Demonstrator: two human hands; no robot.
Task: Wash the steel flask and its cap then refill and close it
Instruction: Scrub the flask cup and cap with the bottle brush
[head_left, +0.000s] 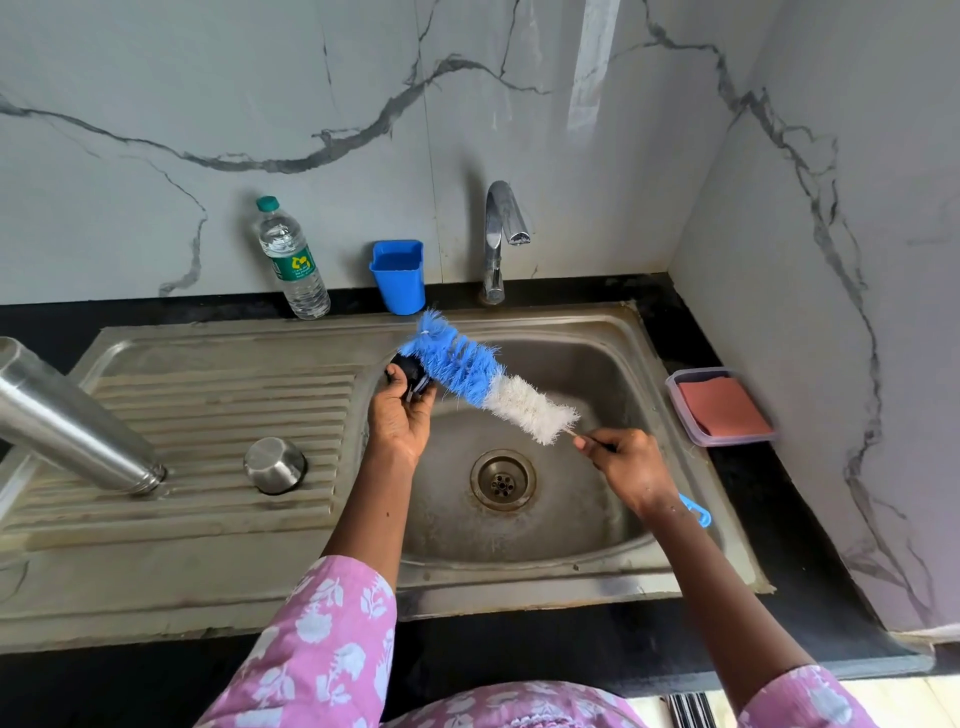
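Step in hand: scrubbing the cap parts. Left hand (400, 415) grasps a small black stopper (413, 371), probably the flask's inner closure, fingers curled round it, over the left edge of the sink basin (587, 374). Right hand (631, 467) grips the thin handle of the bottle brush (483, 374) just below the white bristles; the blue bristle section lies against the stopper. Steel flask (67, 415) leans mouth-down on the drainboard (218, 405), well left of the basin. Steel cup cap (274, 464) sits inverted near its mouth, not touching it. Tap (498, 234) shows no water running. Judgement: flask body looks set to drain; cap pieces in progress; refill and closing not yet done. Technique: turn the stopper in the left hand while working the bristles, so threads and any seal groove are reached all round. Use short strokes, since the long brush head will flex. Keep the work over the basin so a slipped wet stopper drops there. Rinse under the tap afterwards. Plastic water bottle (293, 260) stands by the back wall, a possible refill source.
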